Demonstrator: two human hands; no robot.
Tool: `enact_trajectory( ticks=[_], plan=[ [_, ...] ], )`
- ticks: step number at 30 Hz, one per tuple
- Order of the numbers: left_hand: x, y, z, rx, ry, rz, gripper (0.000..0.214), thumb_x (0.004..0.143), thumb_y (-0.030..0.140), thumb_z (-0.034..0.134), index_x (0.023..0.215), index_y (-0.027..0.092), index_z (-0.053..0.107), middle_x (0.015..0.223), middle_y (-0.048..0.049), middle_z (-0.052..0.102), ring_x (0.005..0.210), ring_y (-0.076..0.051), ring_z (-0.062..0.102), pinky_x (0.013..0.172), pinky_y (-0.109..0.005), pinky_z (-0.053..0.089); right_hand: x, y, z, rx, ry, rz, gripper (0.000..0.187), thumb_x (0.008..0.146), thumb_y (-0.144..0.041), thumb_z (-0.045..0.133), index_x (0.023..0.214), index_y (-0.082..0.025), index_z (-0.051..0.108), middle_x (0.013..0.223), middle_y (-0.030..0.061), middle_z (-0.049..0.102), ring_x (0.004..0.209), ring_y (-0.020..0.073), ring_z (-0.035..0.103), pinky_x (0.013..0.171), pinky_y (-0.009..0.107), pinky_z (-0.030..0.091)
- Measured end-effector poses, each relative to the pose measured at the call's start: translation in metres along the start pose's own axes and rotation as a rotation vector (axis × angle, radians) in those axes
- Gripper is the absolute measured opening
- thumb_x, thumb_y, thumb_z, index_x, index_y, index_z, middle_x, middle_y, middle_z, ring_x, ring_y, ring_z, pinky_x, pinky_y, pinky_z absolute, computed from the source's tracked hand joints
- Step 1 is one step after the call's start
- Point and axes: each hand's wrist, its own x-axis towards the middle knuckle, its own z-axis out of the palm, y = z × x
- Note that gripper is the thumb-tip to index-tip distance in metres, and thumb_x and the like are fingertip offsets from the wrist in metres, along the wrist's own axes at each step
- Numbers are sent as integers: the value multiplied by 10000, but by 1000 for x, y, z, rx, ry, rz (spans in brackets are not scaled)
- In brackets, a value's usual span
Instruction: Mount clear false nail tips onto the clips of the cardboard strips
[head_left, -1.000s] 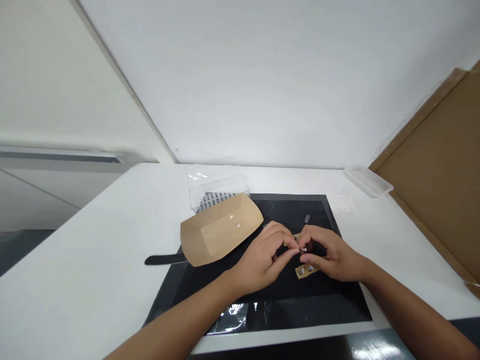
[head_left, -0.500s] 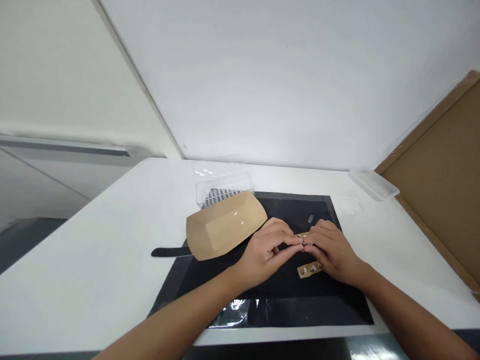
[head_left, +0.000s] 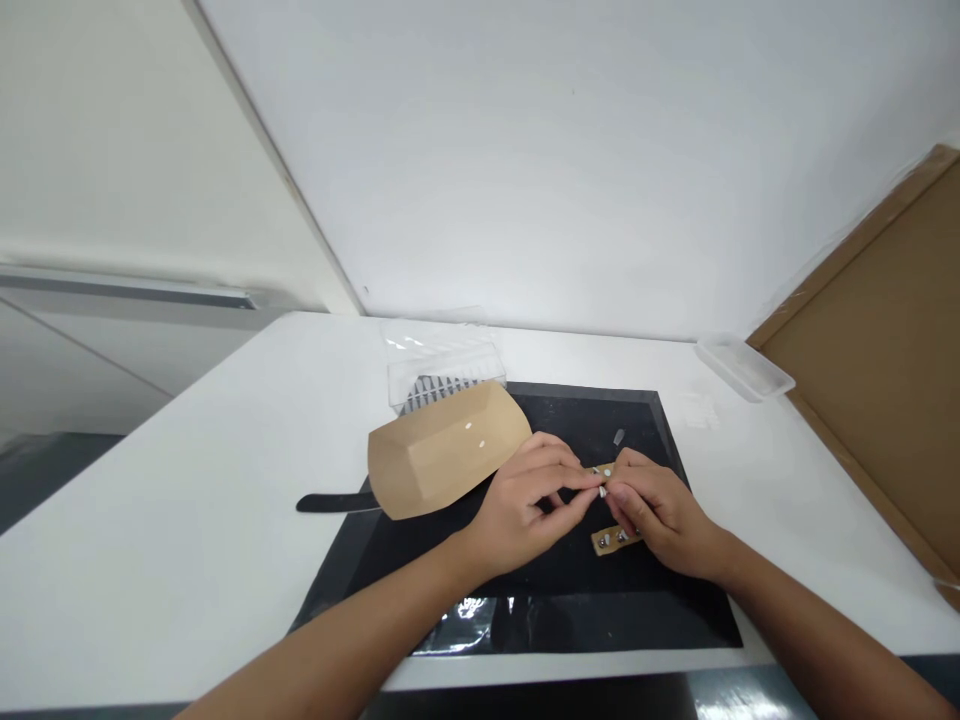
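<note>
Over the black mat (head_left: 555, 575), my left hand (head_left: 529, 495) pinches a tiny white piece (head_left: 602, 492) between thumb and forefinger. My right hand (head_left: 664, 515) is closed close beside it, its fingertips meeting the left ones; what they grip is hidden. Just behind the fingertips lies a tan strip (head_left: 600, 469) with small white bits on it. Below the right hand sits a second tan strip (head_left: 613, 540) bearing round metallic studs and white bits, its right end covered by the hand. A small clear tapered piece (head_left: 619, 437) rests on the mat behind.
Left of my hands stands a brown paper tray (head_left: 420, 460) with two white specks inside. A black handle (head_left: 337, 502) sticks out from under it. Behind is a clear plastic box (head_left: 442, 370) with grey pieces. Back right are a translucent tray (head_left: 744, 368) and a cardboard panel (head_left: 877, 380).
The right fingers have shifted and curled, uncovering more of the upper strip. The white piece now shows at the left fingertips, where a thin shiny edge showed before.
</note>
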Motion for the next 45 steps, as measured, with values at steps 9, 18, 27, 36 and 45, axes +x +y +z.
enact_trajectory(
  ticks=[9,18,27,36,45],
  plan=[
    [7,3,-1,107,22,179,195,857,61,722,960,223,750,806,-17,756,745,-166,688,779,-389,607,1,-4,0,26,-54,16,591,1155,-503,277,695,-223,520,628,-9,592,710,173,513,778,331,419],
    [8,3,0,96,25,206,197,837,45,718,946,208,746,790,-16,762,730,-161,703,783,-380,621,1,-1,3,90,-16,38,560,1155,-491,321,734,-221,572,572,-24,597,699,170,521,791,324,406],
    [0,1,1,26,8,100,229,829,10,727,981,174,774,859,-87,760,832,-186,677,493,-176,521,1,5,5,96,-28,-11,551,1156,-495,289,767,-216,561,641,-11,578,741,176,515,779,331,395],
    [-2,2,5,-79,9,29,274,785,-13,734,975,176,792,855,-83,735,792,-164,649,419,-118,465,-2,-4,-8,39,-138,-99,492,1155,-492,241,875,-218,540,814,12,588,801,185,514,828,374,403],
    [-3,4,6,-134,20,-60,266,769,-4,736,954,175,803,837,-83,752,757,-159,668,392,-115,467,-1,-3,-6,-48,-84,-109,452,1159,-435,256,871,-218,530,781,5,589,781,191,488,804,386,346]
  ],
)
